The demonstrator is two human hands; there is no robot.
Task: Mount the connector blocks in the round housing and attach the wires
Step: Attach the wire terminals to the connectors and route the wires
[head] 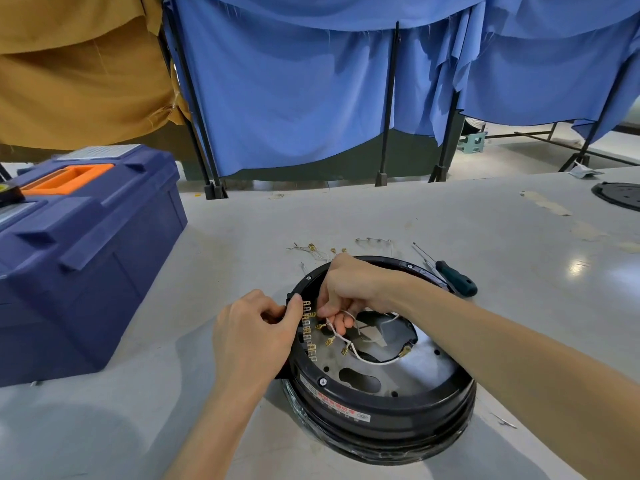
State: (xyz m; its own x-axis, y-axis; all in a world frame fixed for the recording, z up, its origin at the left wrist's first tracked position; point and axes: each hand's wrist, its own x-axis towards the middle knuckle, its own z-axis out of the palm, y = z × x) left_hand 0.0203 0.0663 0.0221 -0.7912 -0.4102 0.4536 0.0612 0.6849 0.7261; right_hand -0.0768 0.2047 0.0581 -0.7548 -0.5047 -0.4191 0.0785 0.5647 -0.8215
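A black round housing (398, 415) with a metal base plate lies on the grey table. A connector block (309, 332) with a row of brass terminals sits inside its left wall. My left hand (254, 336) grips the housing's left rim, thumb beside the block. My right hand (349, 289) reaches over the rim and pinches white wires (356, 353) with brass spade ends, close to the top terminals. More loose wires with terminals (320, 249) lie on the table behind the housing.
A green-handled screwdriver (455, 280) lies right of the housing. A blue toolbox (79, 258) with an orange handle stands at the left. A black round plate (620, 195) sits at the far right. Blue curtains on black stands hang behind the table.
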